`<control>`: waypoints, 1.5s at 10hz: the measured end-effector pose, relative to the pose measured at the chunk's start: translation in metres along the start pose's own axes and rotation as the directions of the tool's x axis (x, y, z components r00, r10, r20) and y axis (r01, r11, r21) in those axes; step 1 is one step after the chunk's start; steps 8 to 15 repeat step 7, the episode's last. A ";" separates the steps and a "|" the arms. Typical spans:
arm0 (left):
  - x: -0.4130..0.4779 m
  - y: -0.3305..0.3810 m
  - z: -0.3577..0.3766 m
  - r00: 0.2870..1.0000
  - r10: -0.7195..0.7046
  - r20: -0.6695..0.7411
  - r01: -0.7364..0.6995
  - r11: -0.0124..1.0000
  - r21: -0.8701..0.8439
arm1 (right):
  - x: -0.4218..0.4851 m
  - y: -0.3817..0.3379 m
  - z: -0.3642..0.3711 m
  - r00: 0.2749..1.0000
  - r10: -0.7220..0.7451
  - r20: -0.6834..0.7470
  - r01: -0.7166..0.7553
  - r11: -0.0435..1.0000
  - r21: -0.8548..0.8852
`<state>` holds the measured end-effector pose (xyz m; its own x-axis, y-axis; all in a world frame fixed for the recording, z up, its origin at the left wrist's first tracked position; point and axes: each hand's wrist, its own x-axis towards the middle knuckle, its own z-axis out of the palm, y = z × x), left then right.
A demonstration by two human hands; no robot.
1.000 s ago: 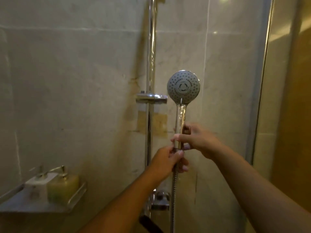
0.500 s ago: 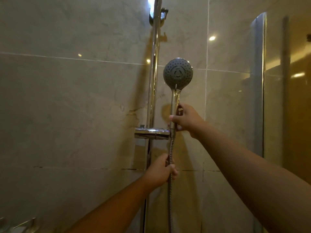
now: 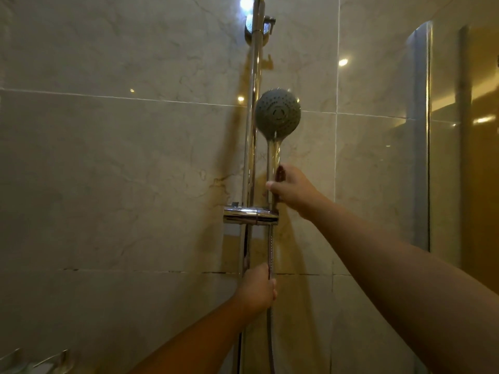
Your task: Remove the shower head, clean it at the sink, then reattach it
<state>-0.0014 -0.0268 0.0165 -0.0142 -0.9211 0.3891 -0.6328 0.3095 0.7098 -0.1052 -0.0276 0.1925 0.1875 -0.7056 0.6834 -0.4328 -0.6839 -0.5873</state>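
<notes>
The right hand [image 3: 293,191] is gripping the shiny handle of the round grey shower head [image 3: 278,114], standing in the chrome holder [image 3: 250,215]; the left hand [image 3: 258,290] is holding the ribbed metal hose [image 3: 270,248].

I see shower head [image 3: 278,114] face grey, dotted with nozzle holes; handle chrome. Rail [image 3: 252,130] and holder [image 3: 249,215] shiny chrome. Hose [image 3: 270,249] silver, ribbed. Wall tiles [image 3: 121,171] beige, marbled, brownish stains near rail.
</notes>
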 end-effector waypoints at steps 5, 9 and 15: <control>-0.036 -0.017 0.007 0.997 -0.062 -0.035 0.067 0.982 0.175 | -0.042 0.035 0.017 0.999 0.042 0.004 -0.042 0.997 -0.062; -0.097 -0.026 -0.008 0.999 -0.048 0.003 0.044 0.942 0.334 | -0.139 0.070 0.023 0.980 0.160 0.121 -0.142 0.979 -0.143; -0.097 -0.026 -0.008 0.999 -0.048 0.003 0.044 0.942 0.334 | -0.139 0.070 0.023 0.980 0.160 0.121 -0.142 0.979 -0.143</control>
